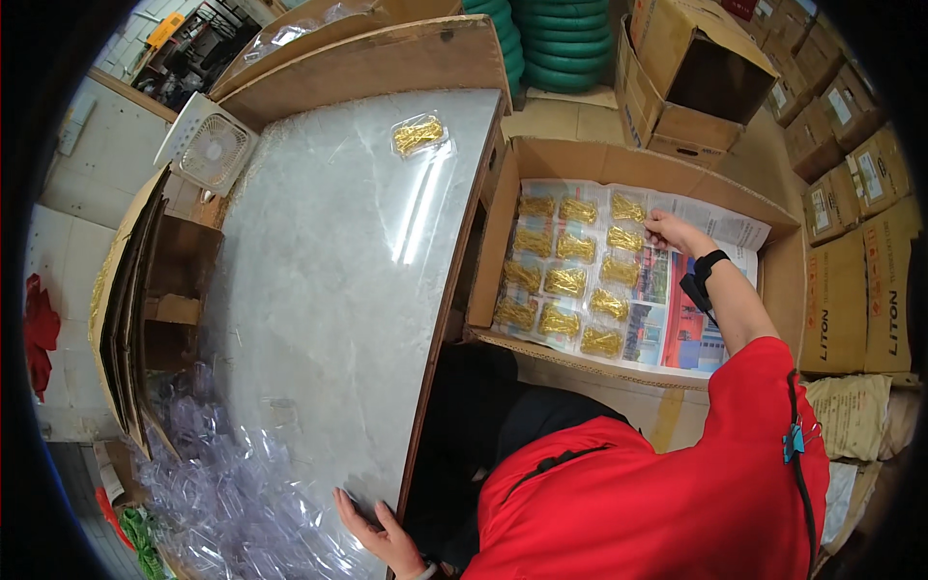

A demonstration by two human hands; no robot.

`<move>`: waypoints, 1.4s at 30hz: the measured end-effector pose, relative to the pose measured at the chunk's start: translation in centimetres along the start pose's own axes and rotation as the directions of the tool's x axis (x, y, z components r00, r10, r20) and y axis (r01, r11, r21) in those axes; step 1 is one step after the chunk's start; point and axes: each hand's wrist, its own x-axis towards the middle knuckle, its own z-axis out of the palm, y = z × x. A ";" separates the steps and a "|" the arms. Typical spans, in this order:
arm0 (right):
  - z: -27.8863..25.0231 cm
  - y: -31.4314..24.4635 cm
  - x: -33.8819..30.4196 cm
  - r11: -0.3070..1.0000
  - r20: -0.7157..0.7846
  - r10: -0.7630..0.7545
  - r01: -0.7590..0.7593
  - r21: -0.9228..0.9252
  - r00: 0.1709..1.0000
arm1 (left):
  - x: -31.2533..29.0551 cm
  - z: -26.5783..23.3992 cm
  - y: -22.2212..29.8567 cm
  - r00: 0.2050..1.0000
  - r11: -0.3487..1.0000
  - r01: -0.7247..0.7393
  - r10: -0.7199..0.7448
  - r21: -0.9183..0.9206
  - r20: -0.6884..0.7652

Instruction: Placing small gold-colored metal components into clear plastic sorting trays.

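Packing step in hand: right hand (669,229) is down in the open cardboard box (783,271), fingers pinched on the top-right gold packet (627,207), setting or squaring it in the grid. Looks like placement, not pickup, but that's a judgement.

Grid so far: three columns of clear packets (565,280) of gold wire parts, lying flat on the newspaper liner (696,338) that covers the box floor. Rows are fairly neat and packets sit just beside each other. The right part of the liner is still bare, so the layer reads as roughly half filled.

Left hand (382,532) rests flat on the near edge of the worktop (329,290), fingers spread and released, holding nothing. It sits just beside the heap of empty clear plastic shells (213,483).

One filled packet (419,134) sits alone at the far end of the worktop, well apart from both hands.

Next move, as I judge it: let go of the packet once it's level, then start a new column on the bare newsprint. Keep the same pitch so the rows stay tight.

Materials:
- Worktop: pale marble-look slab under glossy film, strong glare.
- Shells: thin, crinkly, transparent, slippery.
- Contents: bright gold, thin, tangled; exact part can't be made out.
- Box: corrugated board, flaps up.
- Black wrist strap (710,261) on the right forearm, red sleeve (764,387).
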 end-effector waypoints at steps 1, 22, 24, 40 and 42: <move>0.2 -0.3 0.0 1.000 -0.011 0.002 -0.002 -0.009 1.000 | 0.0 0.0 0.1 1.000 1.000 -0.001 0.001 0.012 0.002; 5.2 -2.0 -1.5 0.282 -0.034 -0.751 0.273 -0.920 0.659 | 0.1 0.5 0.0 0.996 0.983 -0.074 0.080 0.168 -0.030; 5.6 -1.5 -0.9 0.262 0.005 -0.727 0.284 -0.922 0.687 | 0.1 0.3 0.1 0.997 0.981 -0.067 0.070 0.182 -0.011; 6.4 -1.8 -0.4 0.314 -0.066 -0.797 0.318 -0.894 0.601 | 0.1 0.6 0.5 0.998 0.976 -0.050 0.055 0.213 -0.018; 5.8 -2.5 -0.4 0.369 -0.142 -0.844 0.368 -0.854 0.517 | 0.1 0.6 0.6 0.998 0.976 -0.056 0.061 0.208 -0.017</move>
